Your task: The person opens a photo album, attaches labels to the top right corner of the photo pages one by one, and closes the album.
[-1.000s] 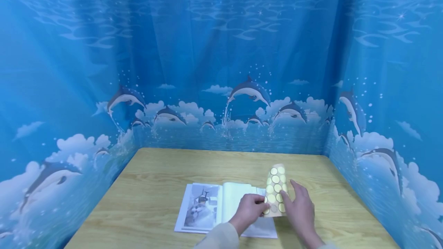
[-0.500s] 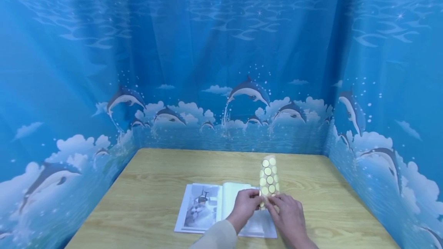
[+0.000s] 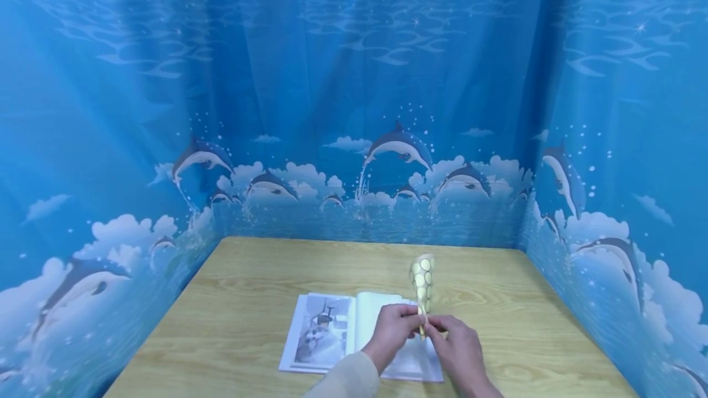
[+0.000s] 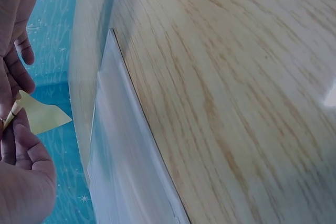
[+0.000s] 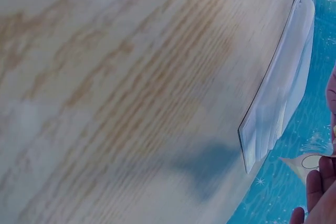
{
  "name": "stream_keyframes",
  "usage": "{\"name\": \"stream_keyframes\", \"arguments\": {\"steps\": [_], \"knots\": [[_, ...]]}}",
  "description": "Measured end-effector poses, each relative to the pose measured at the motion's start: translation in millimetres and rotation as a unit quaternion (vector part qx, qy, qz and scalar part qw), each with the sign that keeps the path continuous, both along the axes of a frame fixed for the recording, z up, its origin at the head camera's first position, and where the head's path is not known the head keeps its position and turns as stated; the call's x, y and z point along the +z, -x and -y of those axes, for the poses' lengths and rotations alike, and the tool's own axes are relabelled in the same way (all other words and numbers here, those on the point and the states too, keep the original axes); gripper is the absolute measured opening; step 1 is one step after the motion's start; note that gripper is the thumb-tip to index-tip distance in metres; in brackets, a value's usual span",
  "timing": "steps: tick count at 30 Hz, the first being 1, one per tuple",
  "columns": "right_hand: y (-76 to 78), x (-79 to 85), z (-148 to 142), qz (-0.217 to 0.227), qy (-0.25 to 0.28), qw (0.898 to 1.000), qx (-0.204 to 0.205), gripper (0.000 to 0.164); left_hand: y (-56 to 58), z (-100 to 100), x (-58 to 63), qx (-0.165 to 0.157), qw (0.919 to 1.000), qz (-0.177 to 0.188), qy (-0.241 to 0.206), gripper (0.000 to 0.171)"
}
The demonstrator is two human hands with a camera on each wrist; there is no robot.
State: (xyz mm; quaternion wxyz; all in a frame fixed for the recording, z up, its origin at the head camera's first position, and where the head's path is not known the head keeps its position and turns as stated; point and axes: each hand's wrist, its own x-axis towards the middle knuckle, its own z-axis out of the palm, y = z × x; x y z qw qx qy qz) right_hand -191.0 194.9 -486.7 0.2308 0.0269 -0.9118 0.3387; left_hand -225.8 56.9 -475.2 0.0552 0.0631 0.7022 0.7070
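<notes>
A sheet of round yellow stickers (image 3: 422, 275) stands up between both hands above the open book, its near end bent and pinched narrow. My left hand (image 3: 391, 330) pinches that lower end from the left with thumb and fingers. From the other side, my right hand (image 3: 459, 346) pinches it too, the fingertips of both hands nearly meeting. The left wrist view shows a plain pale-yellow face of the sticker sheet (image 4: 46, 117) jutting out past the fingers. In the right wrist view, one corner of the sheet (image 5: 308, 164) carries an outlined circle.
The open book (image 3: 323, 330) lies on the wooden table (image 3: 249, 300), with a grey picture on its left page. Its right page is partly covered by the hands. Blue dolphin-print curtains (image 3: 332, 109) enclose the table behind and at both sides.
The right hand has moved left and down to the sheet's near end. The sticker sheet has shifted left, and turned from flat and wide to bent and narrow.
</notes>
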Motion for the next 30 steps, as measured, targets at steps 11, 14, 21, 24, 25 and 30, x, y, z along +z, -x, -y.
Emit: {"name": "stream_keyframes", "arguments": {"steps": [11,14,21,24,25,30], "knots": [[0.2,1.7,1.3,-0.007,-0.006,1.0,-0.009,0.009,-0.4,2.4,2.4,0.005,0.9999,-0.005,0.014,0.011],[-0.3,1.7,0.9,0.02,0.013,1.0,-0.012,0.011,-0.9,3.6,3.6,0.009,0.9998,-0.002,0.017,0.012],[2.0,1.6,3.8,0.052,0.023,0.998,-0.019,0.008,0.7,4.1,3.9,0.02,0.9995,-0.003,0.025,0.01],[3.1,2.6,4.7,0.054,0.02,0.998,-0.023,0.006,1.1,4.0,3.6,0.021,0.9993,0.0,0.031,0.009],[3.3,2.7,4.9,0.053,0.019,0.998,-0.022,0.005,1.3,3.9,3.2,0.021,0.9993,0.0,0.031,0.008],[3.5,1.6,4.8,0.045,0.017,0.999,-0.018,0.004,1.4,4.2,2.4,0.015,0.9995,-0.001,0.028,0.007]]}}
